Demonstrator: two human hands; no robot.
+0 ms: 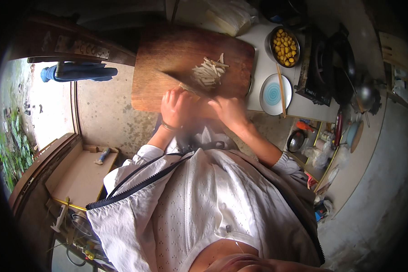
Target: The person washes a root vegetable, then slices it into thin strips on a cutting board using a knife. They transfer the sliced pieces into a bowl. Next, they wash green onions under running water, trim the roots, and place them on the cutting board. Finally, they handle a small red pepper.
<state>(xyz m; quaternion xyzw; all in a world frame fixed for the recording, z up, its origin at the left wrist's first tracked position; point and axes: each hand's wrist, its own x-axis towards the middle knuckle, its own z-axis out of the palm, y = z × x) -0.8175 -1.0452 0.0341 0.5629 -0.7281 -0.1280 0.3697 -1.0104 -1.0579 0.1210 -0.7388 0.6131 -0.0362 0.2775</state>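
Observation:
My right hand [228, 110] grips a broad kitchen knife [187, 82], its blade reaching up and left over a wooden cutting board [163, 47]. Close below the blade, my left hand [177, 106] presses with bent fingers on pale food pieces [189, 88], mostly hidden by the fingers and the knife. A loose heap of thin pale strips [208, 72] lies on the board beyond the blade. Both hands are at the board's near edge. The knife's handle is covered by my right hand.
Right of the board stand a white plate [262, 95] with a blue spiral, chopsticks [281, 90] on its rim, and a metal bowl [269, 44] of yellow pieces. Farther right is a gas stove [312, 74] with a dark wok [343, 68]. A plastic bag [231, 15] lies behind the board.

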